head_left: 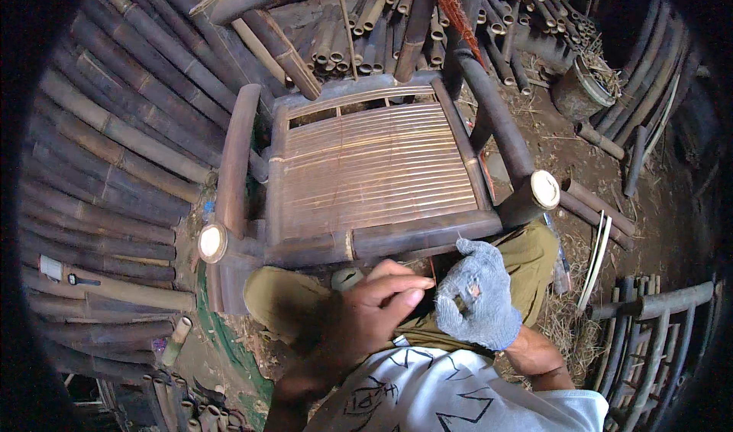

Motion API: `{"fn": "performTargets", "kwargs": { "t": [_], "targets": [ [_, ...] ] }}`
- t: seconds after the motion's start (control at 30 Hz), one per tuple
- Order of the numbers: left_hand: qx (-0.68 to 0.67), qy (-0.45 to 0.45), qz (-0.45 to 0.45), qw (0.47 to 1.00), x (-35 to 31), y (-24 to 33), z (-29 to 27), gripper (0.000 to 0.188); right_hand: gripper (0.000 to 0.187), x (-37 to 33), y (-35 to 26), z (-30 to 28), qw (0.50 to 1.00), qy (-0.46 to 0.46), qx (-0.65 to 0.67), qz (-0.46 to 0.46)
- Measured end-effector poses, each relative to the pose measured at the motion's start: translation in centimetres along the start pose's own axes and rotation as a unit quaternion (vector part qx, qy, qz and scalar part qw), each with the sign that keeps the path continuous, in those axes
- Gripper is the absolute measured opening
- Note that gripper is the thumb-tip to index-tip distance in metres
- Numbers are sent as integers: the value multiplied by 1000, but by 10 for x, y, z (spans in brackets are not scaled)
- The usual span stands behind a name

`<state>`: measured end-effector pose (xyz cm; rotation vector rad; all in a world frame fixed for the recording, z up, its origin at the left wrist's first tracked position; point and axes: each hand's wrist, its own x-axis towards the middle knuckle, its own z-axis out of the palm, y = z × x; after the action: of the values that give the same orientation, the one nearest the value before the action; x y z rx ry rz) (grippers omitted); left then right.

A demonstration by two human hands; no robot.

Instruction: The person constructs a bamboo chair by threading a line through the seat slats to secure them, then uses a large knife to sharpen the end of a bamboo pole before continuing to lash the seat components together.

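A low bamboo chair (pixel 374 168) with a slatted seat stands in front of me, its front rail just beyond my knees. My left hand (pixel 382 298) is bare and held over my lap, thumb and forefinger pressed together; whatever may be between them is too small to make out. Beside it on the right, my right hand (pixel 477 294) wears a grey knitted glove with a small hole. Its fingers are loosely bent and apart, with nothing visible in them. The two hands do not touch. A thin reddish line shows between them, too fine to name.
Dark bamboo poles (pixel 114 126) line the left side. Cut bamboo lengths (pixel 374 27) are stacked behind the chair. A bucket (pixel 576 92) holding scraps stands at the far right. Bamboo pieces (pixel 595 210) lie on the floor, and a bamboo frame (pixel 649 340) stands at near right.
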<state>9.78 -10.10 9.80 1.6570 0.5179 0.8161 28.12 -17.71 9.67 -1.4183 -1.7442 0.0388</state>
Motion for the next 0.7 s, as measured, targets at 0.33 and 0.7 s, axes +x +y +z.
{"fn": "performTargets", "kwargs": {
  "t": [0.33,0.7],
  "targets": [
    [194,-6,110,975,14,-6,2,13,15,5,-2,-16,825,-119,375,406],
    [-29,30,-17,999,16,-35,-6,9,23,7,31,26,992,-9,121,16]
  ]
}}
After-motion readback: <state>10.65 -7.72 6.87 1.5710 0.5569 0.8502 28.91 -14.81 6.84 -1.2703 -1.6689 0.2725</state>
